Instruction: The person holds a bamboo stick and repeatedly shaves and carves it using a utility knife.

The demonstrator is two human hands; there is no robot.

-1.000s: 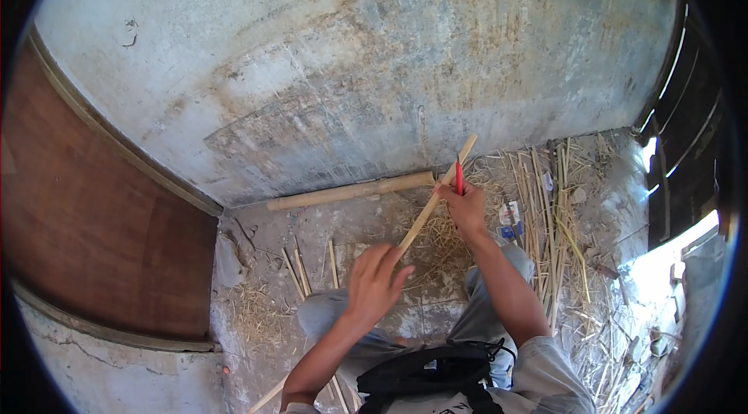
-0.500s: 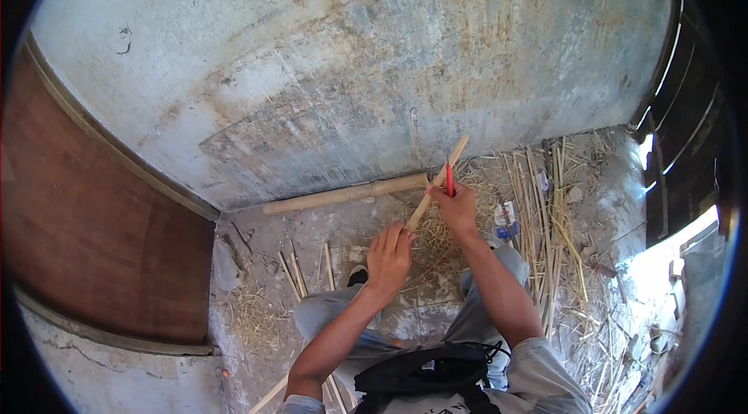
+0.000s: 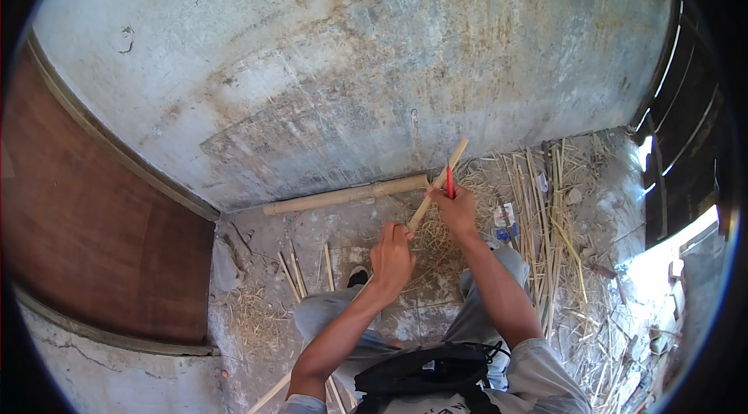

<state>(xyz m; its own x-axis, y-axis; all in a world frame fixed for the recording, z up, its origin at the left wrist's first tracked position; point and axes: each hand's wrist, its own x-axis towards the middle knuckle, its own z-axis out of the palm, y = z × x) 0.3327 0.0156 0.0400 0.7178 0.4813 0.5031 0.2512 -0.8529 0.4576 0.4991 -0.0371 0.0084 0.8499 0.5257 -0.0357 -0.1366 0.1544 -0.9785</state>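
Note:
A pale bamboo strip (image 3: 457,155) runs diagonally between my hands, its far end pointing up toward the wall. My left hand (image 3: 392,256) is closed around the strip's lower part. Farther up, my right hand (image 3: 456,207) is closed on the strip together with a red-handled tool (image 3: 449,183), whose thin dark tip points away from me. The right fingers partly hide the tool's lower end and the strip beneath them.
A bamboo pole (image 3: 343,198) lies along the base of the stained wall (image 3: 351,63). Long split strips (image 3: 545,219) and shavings cover the floor at right, near a blue-and-white packet (image 3: 505,219). More strips (image 3: 294,274) lie at left, near a plastic bag (image 3: 227,266).
My left hand, open over the strip a second ago, has moved up and right and closed on it. My right hand keeps its hold on strip and tool.

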